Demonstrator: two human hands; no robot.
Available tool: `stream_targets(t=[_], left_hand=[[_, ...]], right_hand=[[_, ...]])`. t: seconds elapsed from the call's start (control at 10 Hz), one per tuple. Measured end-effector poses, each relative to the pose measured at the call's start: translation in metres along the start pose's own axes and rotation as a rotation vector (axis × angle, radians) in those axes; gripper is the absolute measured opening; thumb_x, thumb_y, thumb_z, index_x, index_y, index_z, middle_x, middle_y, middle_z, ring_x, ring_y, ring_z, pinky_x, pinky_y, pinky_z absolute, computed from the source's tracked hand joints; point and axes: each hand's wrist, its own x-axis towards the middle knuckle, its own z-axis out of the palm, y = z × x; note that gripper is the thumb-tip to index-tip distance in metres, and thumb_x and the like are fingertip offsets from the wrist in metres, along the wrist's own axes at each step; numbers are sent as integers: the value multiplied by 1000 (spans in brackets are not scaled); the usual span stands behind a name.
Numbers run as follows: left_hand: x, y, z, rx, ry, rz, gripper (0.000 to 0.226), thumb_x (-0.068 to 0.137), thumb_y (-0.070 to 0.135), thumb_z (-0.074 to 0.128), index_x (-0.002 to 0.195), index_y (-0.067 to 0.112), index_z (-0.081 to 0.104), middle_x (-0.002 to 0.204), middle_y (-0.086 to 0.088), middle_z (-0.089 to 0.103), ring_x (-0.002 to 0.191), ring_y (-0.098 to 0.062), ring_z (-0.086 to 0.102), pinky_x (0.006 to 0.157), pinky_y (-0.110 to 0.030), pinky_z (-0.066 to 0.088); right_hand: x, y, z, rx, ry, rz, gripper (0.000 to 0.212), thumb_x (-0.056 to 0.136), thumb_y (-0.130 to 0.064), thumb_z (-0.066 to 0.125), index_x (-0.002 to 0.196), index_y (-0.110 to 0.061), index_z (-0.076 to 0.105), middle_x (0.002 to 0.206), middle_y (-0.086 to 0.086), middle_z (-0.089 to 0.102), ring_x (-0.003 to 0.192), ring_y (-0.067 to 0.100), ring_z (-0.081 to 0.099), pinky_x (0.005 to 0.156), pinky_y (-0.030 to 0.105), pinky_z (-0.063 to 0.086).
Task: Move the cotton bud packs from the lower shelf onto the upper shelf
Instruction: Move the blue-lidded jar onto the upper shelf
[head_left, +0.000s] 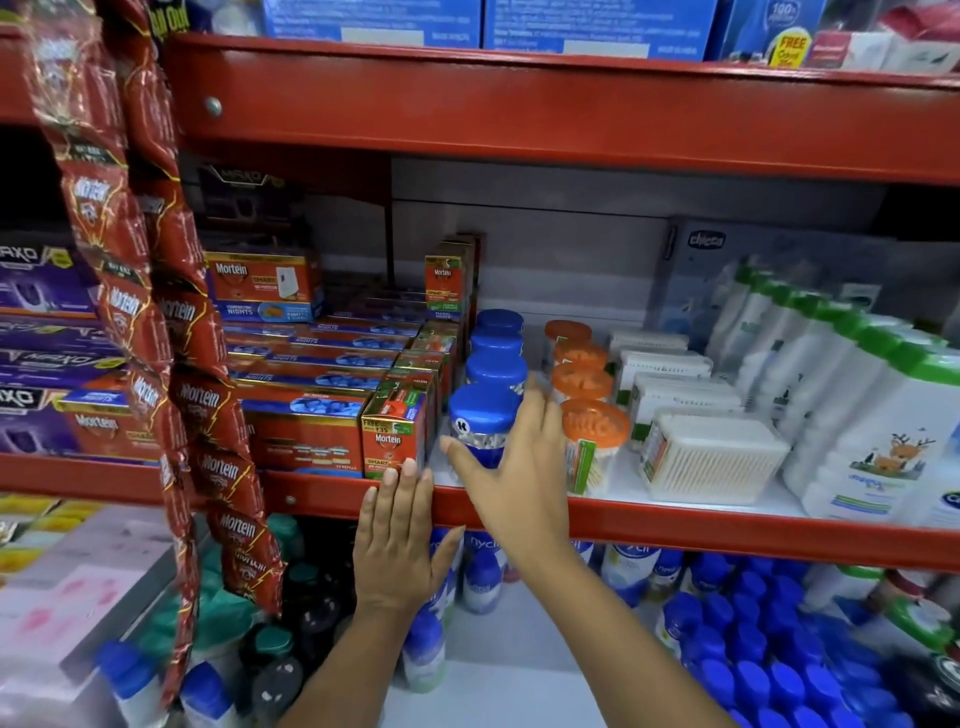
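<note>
Cotton bud packs stand on the red middle shelf (675, 525): a row of blue-lidded jars (480, 415), a row of orange-lidded jars (595, 423) and clear square boxes (711, 457). My right hand (511, 467) is open, fingers spread, reaching around the right side of the front blue-lidded jar, between it and the front orange-lidded jar. Whether it touches the jar I cannot tell. My left hand (397, 540) lies flat and open against the shelf's front edge, holding nothing.
Red Mortein boxes (311, 410) fill the shelf left of the jars. White bottles with green caps (852, 395) stand at the right. A hanging strip of Mortein sachets (208, 415) drapes at the left. Blue-capped bottles (753, 649) crowd the shelf below.
</note>
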Motion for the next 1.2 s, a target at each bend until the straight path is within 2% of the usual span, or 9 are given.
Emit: stream_targets(t=[0.1, 0.2, 0.3, 0.4, 0.5, 0.6, 0.7, 0.9, 1.2], left_hand=[[1, 1, -1, -6, 8, -3, 67, 103, 50, 24, 155, 11, 9, 164, -5, 3, 151, -20, 6, 123, -37, 7], [0, 0, -2, -12, 3, -5, 67, 103, 50, 25, 155, 11, 8, 164, -4, 2, 151, -20, 6, 123, -37, 7], [0, 1, -3, -16, -5, -8, 67, 103, 50, 24, 155, 11, 7, 164, -4, 1, 151, -20, 5, 123, -36, 6], [1, 1, -2, -18, -9, -5, 67, 103, 50, 23, 155, 12, 7, 164, -3, 0, 151, -19, 4, 123, -36, 5], [1, 0, -2, -17, -10, -4, 67, 103, 50, 23, 155, 12, 7, 164, -3, 0, 151, -19, 4, 123, -36, 5], [1, 0, -2, -11, -10, 1, 67, 103, 51, 23, 155, 12, 6, 164, -3, -1, 151, -19, 3, 123, -36, 4], [1, 0, -2, -11, -6, 1, 67, 103, 51, 22, 155, 12, 6, 164, -4, -1, 151, -20, 3, 123, -36, 4], [1, 0, -2, -12, 9, 0, 67, 103, 50, 23, 155, 12, 8, 164, -3, 1, 151, -19, 4, 123, -36, 6], [2, 1, -3, -2, 7, -1, 67, 103, 50, 23, 155, 12, 7, 164, -3, 0, 151, -19, 4, 123, -36, 5]], right_hand=[[21, -20, -19, -191, -53, -140, 79, 82, -54, 63, 143, -12, 36, 144, 6, 41, 133, 21, 37, 105, 30, 37], [55, -41, -37, -529, -232, -202, 63, 80, -64, 59, 113, -10, 59, 125, 10, 56, 115, 26, 51, 82, 33, 47], [82, -53, -43, -777, -429, -185, 64, 74, -70, 60, 69, -10, 38, 85, 5, 49, 79, 21, 50, 51, 28, 34], [95, -59, -44, -813, -612, -151, 65, 72, -70, 63, 61, -14, 32, 66, 0, 38, 67, 18, 45, 48, 28, 30], [104, -63, -48, -757, -756, -84, 47, 67, -57, 74, 71, -15, 51, 76, 1, 54, 67, 18, 53, 52, 28, 40], [107, -63, -55, -713, -820, -107, 55, 65, -52, 76, 105, -15, 66, 114, 1, 63, 97, 21, 62, 72, 33, 53], [102, -61, -53, -765, -739, -115, 74, 64, -67, 71, 117, -17, 60, 117, 0, 60, 101, 20, 59, 80, 35, 52], [100, -56, -56, -613, -846, -121, 67, 70, -46, 78, 128, -21, 57, 134, -3, 51, 117, 18, 52, 92, 33, 49], [98, -45, -52, -532, -833, -120, 68, 71, -45, 78, 131, -22, 55, 135, -2, 52, 108, 15, 49, 78, 28, 43]])
